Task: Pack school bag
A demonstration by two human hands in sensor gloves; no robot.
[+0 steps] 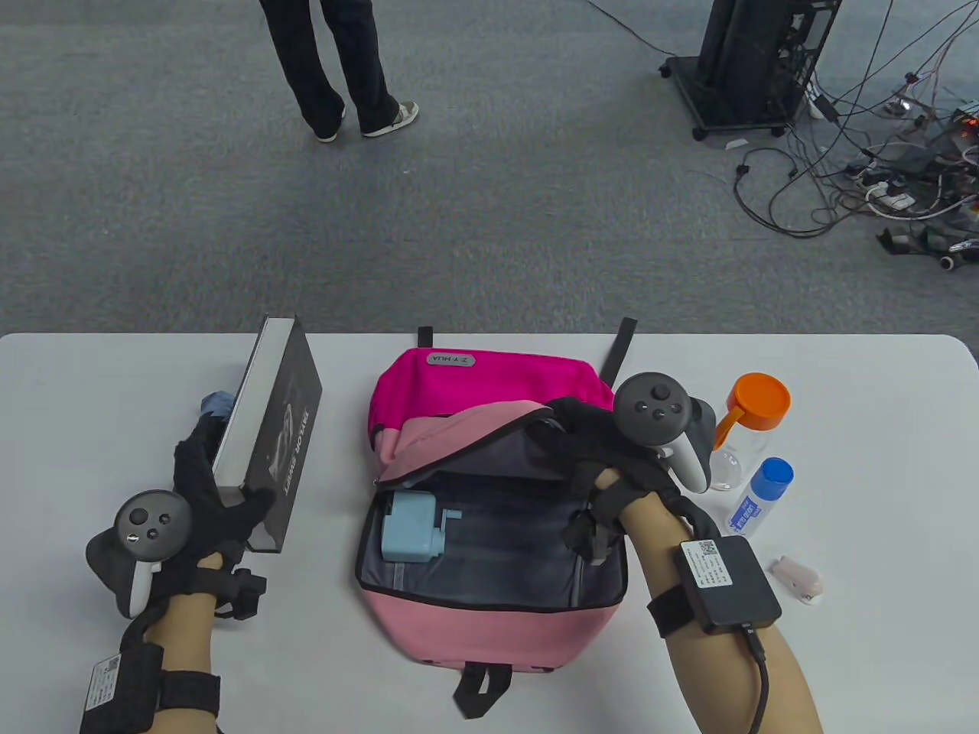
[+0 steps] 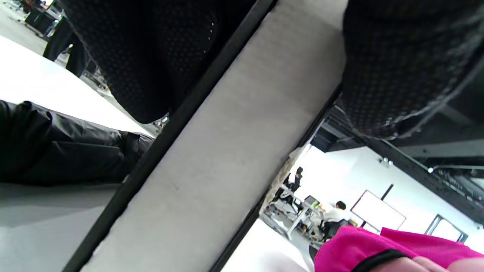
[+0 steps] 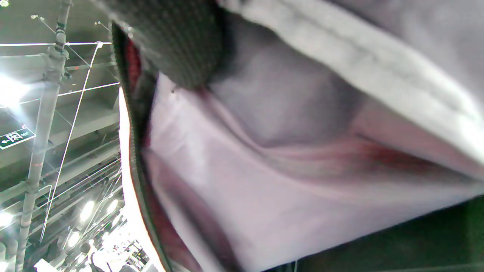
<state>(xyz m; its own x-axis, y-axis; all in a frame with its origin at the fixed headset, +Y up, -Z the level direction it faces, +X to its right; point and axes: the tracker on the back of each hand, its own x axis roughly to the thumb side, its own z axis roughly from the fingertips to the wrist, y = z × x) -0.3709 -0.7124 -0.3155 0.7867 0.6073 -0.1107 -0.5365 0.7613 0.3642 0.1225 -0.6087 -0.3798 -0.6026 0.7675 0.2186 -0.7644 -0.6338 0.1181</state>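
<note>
Orange-capped bottle (image 1: 746,432) beside backpack (image 1: 489,489)

Grey oval patch (image 1: 450,358) on my pink fabric backpack (image 1: 489,428) reads "Z.Y.HUA". Black hardcover book (image 1: 279,436) in my left hand (image 1: 210,497): cover reads "TAYLOR SWIFT". Other labels illegible.

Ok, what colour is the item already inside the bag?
Light blue. The box-like item lies in the open bag; the table view shows it best.
</note>
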